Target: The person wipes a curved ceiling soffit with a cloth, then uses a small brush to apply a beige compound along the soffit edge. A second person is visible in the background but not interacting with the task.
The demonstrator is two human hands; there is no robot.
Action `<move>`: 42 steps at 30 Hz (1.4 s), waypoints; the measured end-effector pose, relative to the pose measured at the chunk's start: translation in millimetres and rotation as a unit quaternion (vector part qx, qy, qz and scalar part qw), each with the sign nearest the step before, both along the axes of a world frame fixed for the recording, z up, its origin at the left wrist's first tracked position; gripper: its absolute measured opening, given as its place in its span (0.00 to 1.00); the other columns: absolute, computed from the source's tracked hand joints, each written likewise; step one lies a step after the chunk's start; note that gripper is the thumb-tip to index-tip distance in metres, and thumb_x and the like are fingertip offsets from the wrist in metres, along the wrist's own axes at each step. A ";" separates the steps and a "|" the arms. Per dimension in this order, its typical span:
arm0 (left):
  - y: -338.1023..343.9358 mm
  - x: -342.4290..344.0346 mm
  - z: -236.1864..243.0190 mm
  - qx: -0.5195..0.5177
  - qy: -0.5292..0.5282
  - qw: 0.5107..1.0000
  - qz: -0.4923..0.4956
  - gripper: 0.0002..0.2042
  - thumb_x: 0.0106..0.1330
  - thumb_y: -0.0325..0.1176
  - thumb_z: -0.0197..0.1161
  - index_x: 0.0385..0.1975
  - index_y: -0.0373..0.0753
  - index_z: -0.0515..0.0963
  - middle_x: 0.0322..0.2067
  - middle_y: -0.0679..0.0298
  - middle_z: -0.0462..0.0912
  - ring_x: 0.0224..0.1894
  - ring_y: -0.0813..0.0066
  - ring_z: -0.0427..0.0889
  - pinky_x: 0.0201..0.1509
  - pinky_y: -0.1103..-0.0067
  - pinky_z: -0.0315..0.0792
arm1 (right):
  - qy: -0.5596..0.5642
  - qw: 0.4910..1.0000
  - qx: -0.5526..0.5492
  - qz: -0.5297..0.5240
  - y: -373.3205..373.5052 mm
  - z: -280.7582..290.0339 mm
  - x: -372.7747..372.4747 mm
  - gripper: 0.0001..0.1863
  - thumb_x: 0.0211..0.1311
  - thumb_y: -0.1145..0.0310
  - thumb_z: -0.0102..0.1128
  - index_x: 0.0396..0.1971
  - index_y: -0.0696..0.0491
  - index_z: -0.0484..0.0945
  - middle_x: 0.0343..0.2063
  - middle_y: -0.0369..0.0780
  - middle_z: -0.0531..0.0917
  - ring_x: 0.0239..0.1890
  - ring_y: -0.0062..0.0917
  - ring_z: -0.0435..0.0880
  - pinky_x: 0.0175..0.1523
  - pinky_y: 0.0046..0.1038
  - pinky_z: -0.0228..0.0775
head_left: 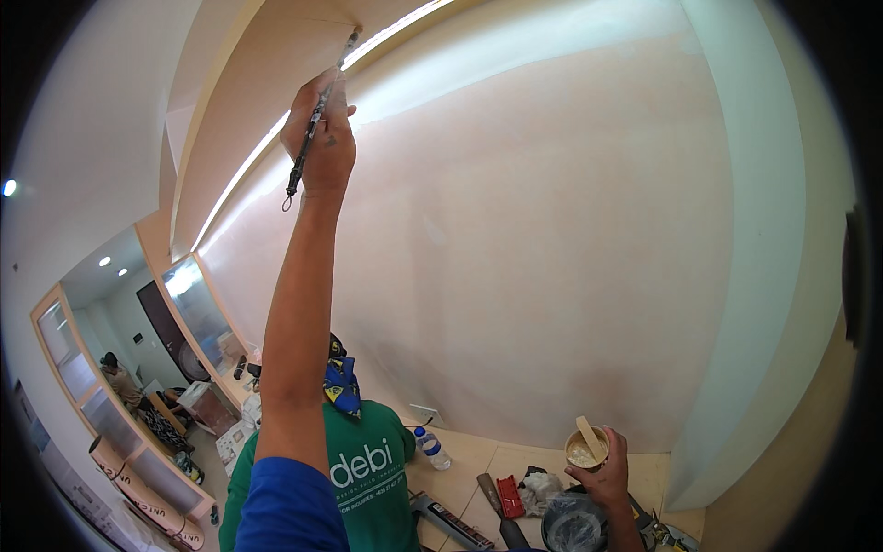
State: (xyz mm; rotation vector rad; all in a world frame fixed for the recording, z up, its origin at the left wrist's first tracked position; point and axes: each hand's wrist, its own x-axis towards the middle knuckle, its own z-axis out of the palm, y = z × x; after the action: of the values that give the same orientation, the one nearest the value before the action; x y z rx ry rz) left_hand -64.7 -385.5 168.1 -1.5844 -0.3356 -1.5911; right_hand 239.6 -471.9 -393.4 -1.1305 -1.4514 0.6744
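My left hand (322, 138) is raised high with its fingers closed around a slim dark brush (307, 147). A small loop hangs from the lower end of its handle. Its upper tip meets the wooden ceiling panel (299, 55) beside a bright light strip, at a small brownish spot. Low on the right, my right hand (609, 471) grips a small cup (575, 457) of pale, wet-looking mixture. A flat wooden stick (590, 436) leans in the cup.
A person in a green shirt (377, 460) stands close below my raised arm. On the wooden surface (464, 469) are a water bottle (432, 448), a caulking gun (451, 522), a red object (510, 497) and a plastic-lined container (572, 523). Another person (124, 382) is farther left.
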 end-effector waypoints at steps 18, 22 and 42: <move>-0.5 2.2 4.2 -0.009 -0.005 1.000 -0.025 0.09 0.77 0.28 0.64 0.51 0.32 0.84 0.39 0.58 0.89 0.33 0.77 0.89 0.37 0.79 0.89 | -0.005 1.000 0.007 -0.005 2.3 -3.1 0.4 0.56 0.38 0.63 0.90 0.69 0.59 0.65 0.61 0.50 0.72 0.65 0.46 0.74 0.71 0.43 0.68; -3.8 1.7 0.0 0.016 0.016 0.999 0.048 0.09 0.77 0.28 0.64 0.51 0.32 0.84 0.40 0.58 0.89 0.34 0.77 0.90 0.38 0.79 0.89 | 0.007 1.000 0.002 -0.005 1.2 -3.6 -0.2 0.56 0.38 0.64 0.90 0.69 0.59 0.65 0.62 0.50 0.71 0.65 0.46 0.74 0.71 0.44 0.68; -5.3 3.9 2.6 -0.011 0.002 1.000 -0.019 0.08 0.76 0.25 0.64 0.51 0.32 0.83 0.42 0.57 0.89 0.36 0.77 0.90 0.37 0.80 0.89 | 0.000 1.000 0.008 -0.006 0.3 -3.9 0.7 0.55 0.39 0.61 0.90 0.68 0.59 0.66 0.61 0.51 0.71 0.65 0.46 0.74 0.71 0.44 0.68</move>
State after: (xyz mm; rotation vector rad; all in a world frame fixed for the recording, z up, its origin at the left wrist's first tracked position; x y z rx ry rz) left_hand -60.8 -390.8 170.8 -1.6192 -0.3233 -1.6187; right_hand 240.3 -471.6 -397.3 -1.1254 -1.4464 0.6538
